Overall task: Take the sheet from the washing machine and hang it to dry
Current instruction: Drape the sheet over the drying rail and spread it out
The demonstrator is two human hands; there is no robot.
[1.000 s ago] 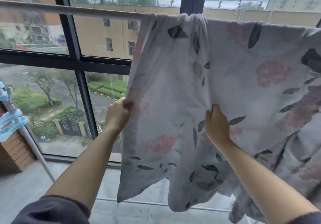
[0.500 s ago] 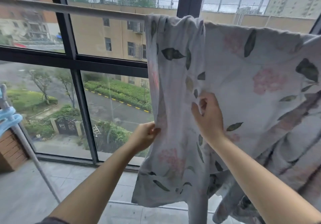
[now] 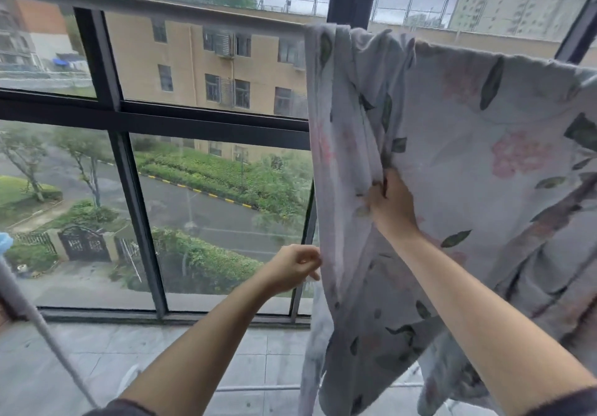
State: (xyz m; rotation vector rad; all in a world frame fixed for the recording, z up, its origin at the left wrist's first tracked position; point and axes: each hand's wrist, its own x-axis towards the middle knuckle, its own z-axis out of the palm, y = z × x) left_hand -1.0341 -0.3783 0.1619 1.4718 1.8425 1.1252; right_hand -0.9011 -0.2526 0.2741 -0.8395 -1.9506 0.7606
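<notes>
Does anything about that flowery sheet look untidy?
The sheet isn't spread flat: its left end hangs bunched in folds from the rail; the left hand pinches that edge, the right hand grips a fold.

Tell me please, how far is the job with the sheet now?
Done: the sheet is out of the machine and draped over the rail. In hand: the left hand pinches its left edge, and the right hand grips a fold. Left: the bunched left part needs spreading along the bare rail.

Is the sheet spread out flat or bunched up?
Bunched at one end: the sheet hangs over the pole in gathered folds there; further right it lies flatter.
</notes>
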